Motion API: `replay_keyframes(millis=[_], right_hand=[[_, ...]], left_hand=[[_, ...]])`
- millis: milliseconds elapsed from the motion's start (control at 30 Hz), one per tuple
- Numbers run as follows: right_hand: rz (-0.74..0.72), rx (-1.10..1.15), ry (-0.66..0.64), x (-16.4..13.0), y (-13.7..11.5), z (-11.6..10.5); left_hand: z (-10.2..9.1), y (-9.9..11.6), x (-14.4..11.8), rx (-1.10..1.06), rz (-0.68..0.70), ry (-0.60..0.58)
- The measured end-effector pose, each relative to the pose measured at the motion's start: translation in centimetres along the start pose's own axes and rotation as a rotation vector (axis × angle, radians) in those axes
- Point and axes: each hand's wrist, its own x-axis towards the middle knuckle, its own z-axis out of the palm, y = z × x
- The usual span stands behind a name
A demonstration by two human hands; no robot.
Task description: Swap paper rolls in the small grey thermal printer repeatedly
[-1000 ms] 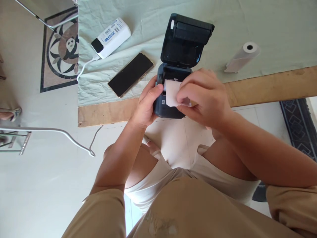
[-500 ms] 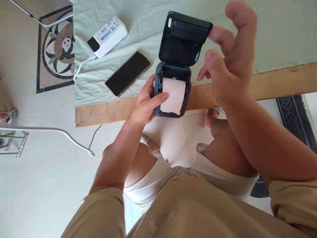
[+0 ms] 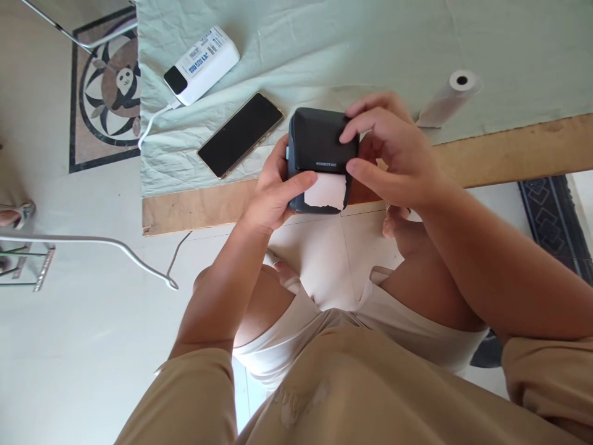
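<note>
We looked down from above at a small dark label printer [image 3: 319,148] held at the near edge of a table, its lid shut. Our left hand [image 3: 273,191] wrapped the printer's left side, the thumb lying across its front just beside a torn strip of white paper [image 3: 327,191] that stuck out from under the lid. Our right hand [image 3: 393,154] gripped the printer's right side, fingertips [image 3: 347,133] pressed on top of the lid and the thumb against the front right corner, touching the paper's edge. Both hands were closed around the printer, which sat between them, at the bare wooden strip along the table's edge.

The printer's right side and back were hidden behind our right hand, and we could not tell whether its base rested on the table or was lifted. Small pale lettering on the lid was too fine to read.

The table [image 3: 509,151] was covered with a wrinkled pale green cloth [image 3: 370,43]. On the cloth, left of the printer, lay a black smartphone [image 3: 241,134], face up and dark, and beyond it a white power bank [image 3: 201,63] with a white cable running off the table's left side. To the right lay a white paper roll [image 3: 447,99] on its side. Below was a pale tiled floor with a round panda-patterned inlay [image 3: 109,86] at upper left, a dark rug at far right, and our beige clothing filling the bottom of the view.
</note>
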Motion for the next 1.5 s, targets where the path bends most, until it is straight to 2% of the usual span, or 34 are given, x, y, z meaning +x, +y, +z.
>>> replay_keyframes(millis=[67,167,400,667,1100,1500], right_hand=[[0.063,0.101,0.002,0.0,0.3,0.5],[0.167,0.24,-0.067,0.1,0.9,1.3],[0.278,0.364,-0.157,0.1,1.3,1.2],[0.242,0.32,-0.184,0.3,1.3,0.8],[0.329,0.436,-0.247,0.2,0.0,0.4],[0.336,0.383,-0.239,0.1,-0.6,0.4]], left_hand=[[0.0,-0.1,0.0,-0.02,0.031,-0.012],[0.0,-0.2,0.1,-0.015,0.033,0.011],[0.1,-0.1,0.0,-0.048,0.013,0.002],[0.1,-0.1,0.0,-0.027,0.004,0.007],[0.2,0.0,0.0,0.041,0.01,0.029],[-0.2,-0.2,0.2,0.01,0.035,-0.023]])
